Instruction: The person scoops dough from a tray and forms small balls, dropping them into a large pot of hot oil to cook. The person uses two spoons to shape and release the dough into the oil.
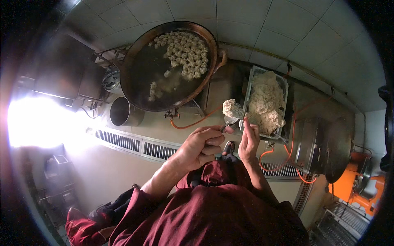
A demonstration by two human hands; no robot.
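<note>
My left hand (205, 146) is closed around the handle of a small metal spoon (232, 120), whose bowl points to the right. My right hand (248, 143) grips a utensil mostly covered by a lump of pale, sticky dough (232, 108); its exact kind is hidden. Both hands are close together in front of my body, the spoon just below the lump. Beside the right hand stands a rectangular tub (249, 88) heaped with the same pale dough (266, 98). At the far left of the hands is a wide round pan (135, 96) of dark liquid, with many small dough pieces (186, 53) floating in it.
An empty-looking metal pot (120, 111) and a lidded pot (111, 80) stand left of the pan. Orange hoses (197, 123) run along the stove front. A floor grate (160, 150) crosses below. A large dark pan (338, 149) leans at right near orange equipment (344, 180). Another person's red sleeve (80, 229) shows lower left.
</note>
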